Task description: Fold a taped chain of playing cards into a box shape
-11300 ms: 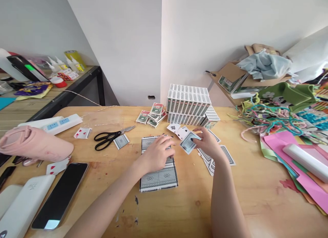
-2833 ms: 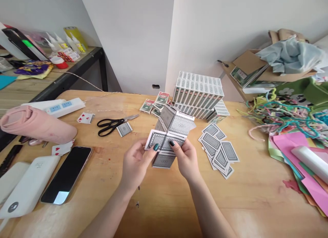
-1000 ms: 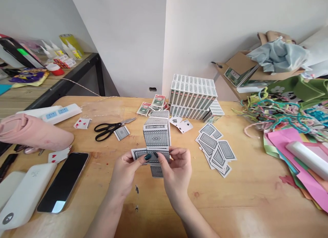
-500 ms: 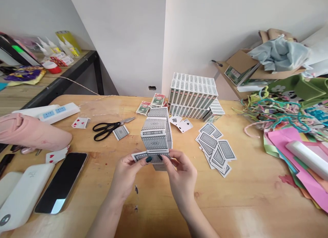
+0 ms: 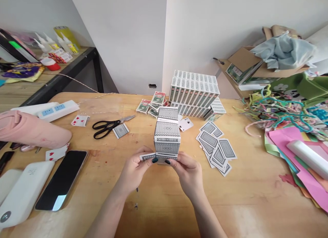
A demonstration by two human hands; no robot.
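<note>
A box-like structure built of grey-patterned playing cards is held upright in front of me. My left hand pinches a playing card at the lower left of the structure, thumb on top. My right hand grips the lower right, its thumb pressed on the near card edge. Both sets of fingers are partly hidden behind the cards. To the right lie several loose playing cards, backs up. Behind the structure, a face-up playing card shows partly. Left of it lie black scissors and a square card piece.
Card boxes are stacked at the back, with red-topped card packs beside them. A phone, a white power bank and a pink pouch lie left. Coloured paper and tangled yarn lie right.
The card structure has moved slightly right and turned, so its side wall is no longer seen. Both hands have shifted right with it, still gripping its lower end.
</note>
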